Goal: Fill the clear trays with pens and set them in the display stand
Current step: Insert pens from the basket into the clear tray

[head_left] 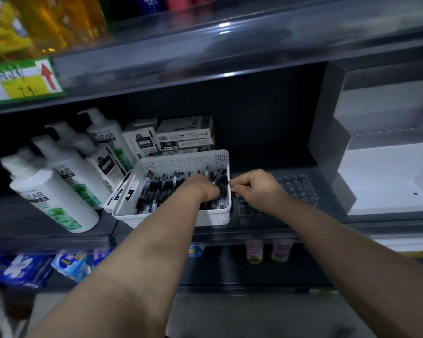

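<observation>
My left hand (206, 189) is down in the pile of pens (161, 189). Its fingers are buried among the barrels, so I cannot tell whether they have closed on any. My right hand (257, 189) sits just beside it, fingers (238, 189) curled in toward the thumb at the right rim of the basket (181, 162). Whether they pinch a pen is too blurred to call.

I judge this to be the gathering step: pens are being drawn from the basket for the clear tray (293, 189), which lies flat on the shelf (266, 228) under and beyond my right wrist. No pens stand in the holes I can see. Next I would need a firm pinch on a few barrels, then a short carry to the right and a tip-down drop into the holes.

Counted: one basket, one clear tray in sight and one white stepped display stand (388, 179) further right. The black pens are dozens, too tangled to number. Left of the fingers stand at least four white pump bottles (54, 201). Behind the basket is a small stack of pen boxes (185, 135).
</observation>
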